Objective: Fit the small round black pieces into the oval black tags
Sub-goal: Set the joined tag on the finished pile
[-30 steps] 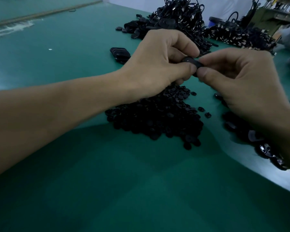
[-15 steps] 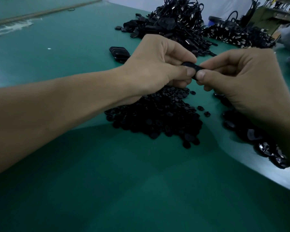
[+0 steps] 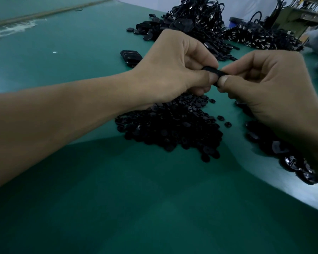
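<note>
My left hand [image 3: 174, 70] and my right hand [image 3: 270, 88] meet above the table, and both pinch one oval black tag [image 3: 214, 72] between thumbs and forefingers. Most of the tag is hidden by the fingertips, so I cannot tell whether a round piece sits in it. Under the hands lies a heap of small round black pieces [image 3: 173, 125] on the green table [image 3: 136, 198]. More oval black tags [image 3: 275, 147] lie in a pile under my right wrist.
A short stack of black tags [image 3: 130, 56] lies beyond my left hand. Big heaps of black tags with cords [image 3: 195, 17] fill the far side, and another heap [image 3: 261, 36] sits at the far right beside a machine. Two loose round pieces [image 3: 224, 121] lie right of the heap.
Both hands have sunk slightly and drawn closer together; the thumbs now press side by side on the tag, covering more of it.
</note>
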Tool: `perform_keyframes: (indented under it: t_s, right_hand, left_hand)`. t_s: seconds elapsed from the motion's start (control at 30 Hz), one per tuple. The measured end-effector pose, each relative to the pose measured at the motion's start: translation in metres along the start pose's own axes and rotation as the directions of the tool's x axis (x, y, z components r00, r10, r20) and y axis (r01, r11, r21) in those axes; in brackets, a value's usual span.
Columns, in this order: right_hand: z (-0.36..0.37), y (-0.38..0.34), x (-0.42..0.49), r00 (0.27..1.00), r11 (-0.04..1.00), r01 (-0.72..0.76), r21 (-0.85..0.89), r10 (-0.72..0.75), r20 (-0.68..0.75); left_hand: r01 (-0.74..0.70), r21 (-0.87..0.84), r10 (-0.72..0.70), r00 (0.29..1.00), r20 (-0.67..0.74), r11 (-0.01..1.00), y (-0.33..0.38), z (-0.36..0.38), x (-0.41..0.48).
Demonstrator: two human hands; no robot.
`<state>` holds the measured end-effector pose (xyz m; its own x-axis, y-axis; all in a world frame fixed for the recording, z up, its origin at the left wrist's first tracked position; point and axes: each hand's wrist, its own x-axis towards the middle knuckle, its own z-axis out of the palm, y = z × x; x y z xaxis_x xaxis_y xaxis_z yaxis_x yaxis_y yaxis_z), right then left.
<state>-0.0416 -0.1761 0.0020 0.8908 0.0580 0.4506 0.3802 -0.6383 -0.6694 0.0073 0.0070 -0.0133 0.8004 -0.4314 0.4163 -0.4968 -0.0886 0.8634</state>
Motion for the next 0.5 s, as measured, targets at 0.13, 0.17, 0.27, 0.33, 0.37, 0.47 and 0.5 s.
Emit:
perform_keyframes:
  t_s: [0.13,0.17,0.27,0.33,0.37,0.47,0.5]
  right_hand:
    - [0.000,0.001,0.002,1.000,1.000,0.004,0.002,-0.004,0.026]
    - [0.000,0.003,0.003,0.999,1.000,-0.009,-0.002,0.010,0.042]
    - [-0.003,0.011,0.006,0.998,0.982,-0.012,-0.186,0.024,0.065]
    - [-0.009,0.019,0.009,0.996,0.888,0.013,-0.460,0.030,0.086]
    - [-0.014,0.024,0.011,0.993,0.805,0.016,-0.593,0.056,0.103]
    - [-0.025,0.034,0.015,0.969,0.586,-0.049,-0.809,0.226,0.105]
    - [-0.026,0.036,0.016,0.959,0.564,-0.061,-0.824,0.262,0.108]
  left_hand:
    - [-0.012,0.032,0.012,1.000,-0.012,0.999,-0.003,-0.001,0.002]
    - [-0.009,0.043,0.010,1.000,-0.020,0.999,-0.004,-0.001,0.003]
    - [0.021,0.076,-0.013,0.994,-0.110,0.997,-0.011,-0.007,0.009]
    - [0.070,0.068,-0.051,0.969,-0.241,0.995,-0.019,-0.021,0.016]
    - [0.089,0.068,-0.064,0.949,-0.308,0.994,-0.023,-0.030,0.020]
    - [0.148,0.113,-0.083,0.891,-0.446,0.982,-0.036,-0.056,0.027]
    - [0.178,0.140,-0.092,0.876,-0.473,0.974,-0.041,-0.063,0.028]
